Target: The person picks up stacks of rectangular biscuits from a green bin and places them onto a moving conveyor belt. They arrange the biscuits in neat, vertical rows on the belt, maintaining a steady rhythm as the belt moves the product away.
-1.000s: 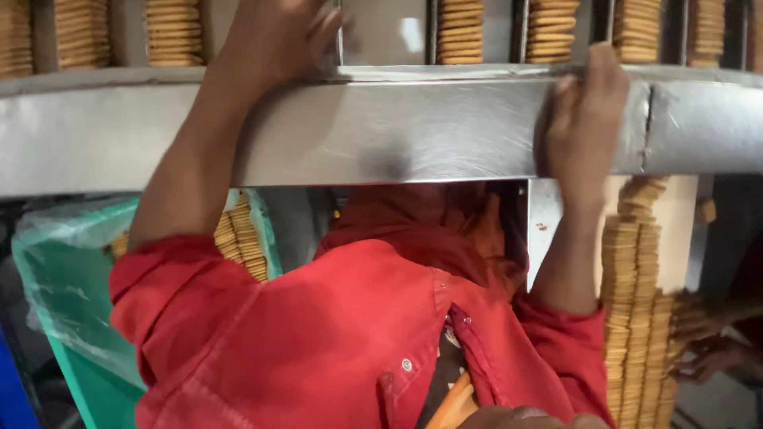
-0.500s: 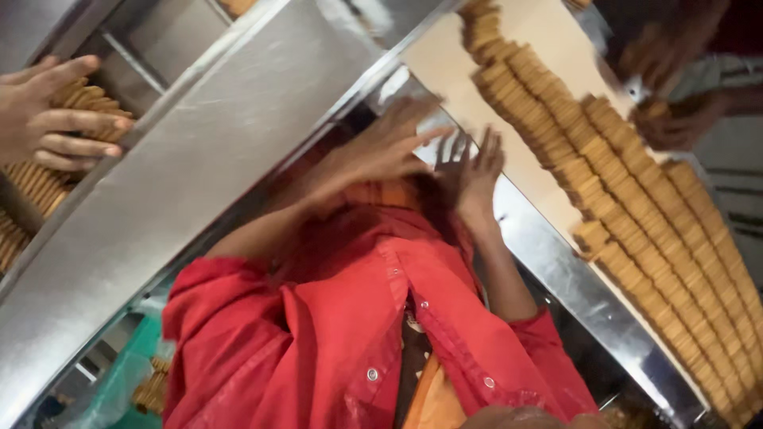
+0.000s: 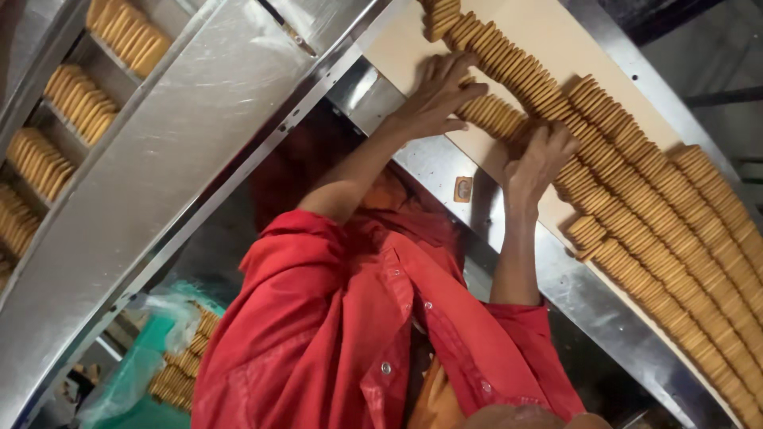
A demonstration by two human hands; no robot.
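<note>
Biscuits are being gathered off a moving line, seen from above at a steep tilt. At far left, short stacks of biscuits point(image 3: 75, 103) are being held on edge in the narrow metal channels point(image 3: 95, 59) of a steel chute; these look already loaded, though how full the channels are cannot be judged from this angle. Next to them, a broad steel guard panel point(image 3: 183, 151) is being crossed by both bare arms of a person in a red shirt point(image 3: 342, 334). Below, a green bin lined with clear plastic point(image 3: 135, 373) is being used for more biscuits, partly hidden.

Toward the centre, the left hand point(image 3: 437, 99) is being pressed, fingers spread and curled, against one end of a short row of biscuits point(image 3: 497, 115) lying on the pale conveyor belt point(image 3: 540, 40). Just to its right, the right hand point(image 3: 540, 159) is being closed over the other end of that row, so the row is being squeezed between the two hands; it is not yet lifted from the belt.

At right, long overlapping lines of biscuits point(image 3: 660, 206) are being carried along the belt untouched, so most of the work appears to be left.
</note>
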